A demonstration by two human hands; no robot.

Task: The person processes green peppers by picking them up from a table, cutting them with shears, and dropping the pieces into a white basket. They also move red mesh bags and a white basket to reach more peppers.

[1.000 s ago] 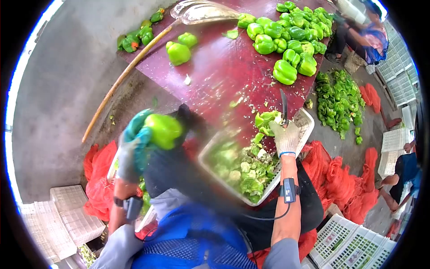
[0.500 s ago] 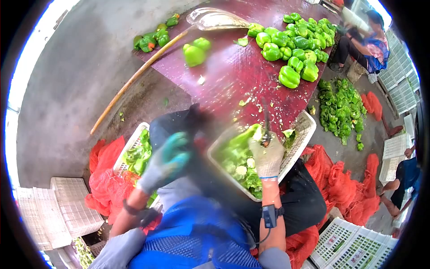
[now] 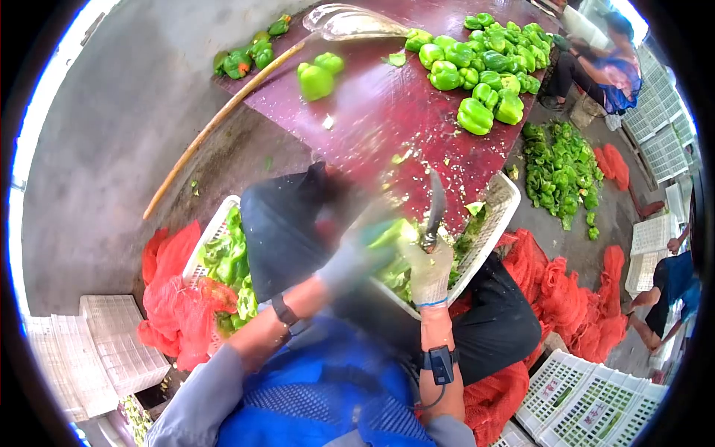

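My right hand (image 3: 430, 270), in a pale glove, closes round the handle of a knife (image 3: 436, 201) whose dark curved blade points up. Smeared by motion, my gloved left hand (image 3: 359, 257) reaches across beside it, close to a light green vegetable piece (image 3: 393, 234); its fingers are blurred. Both hands are over a white plastic basket (image 3: 507, 203) on my lap, holding green pieces and pale bits. At my left side, a second white basket (image 3: 214, 232) contains cut green pepper pieces (image 3: 229, 252).
Whole green peppers (image 3: 477, 115) are heaped on the dark red table (image 3: 357, 141), near a long-handled metal shovel (image 3: 223, 127). Red mesh sacks (image 3: 175, 290) flank my legs. Green pieces (image 3: 562, 175) lie heaped on the floor. Other people (image 3: 614, 74) sit at the right.
My left hand has swung right, from above the left basket to beside my right hand. The knife blade now stands more plainly in view. The whole view has shifted slightly.
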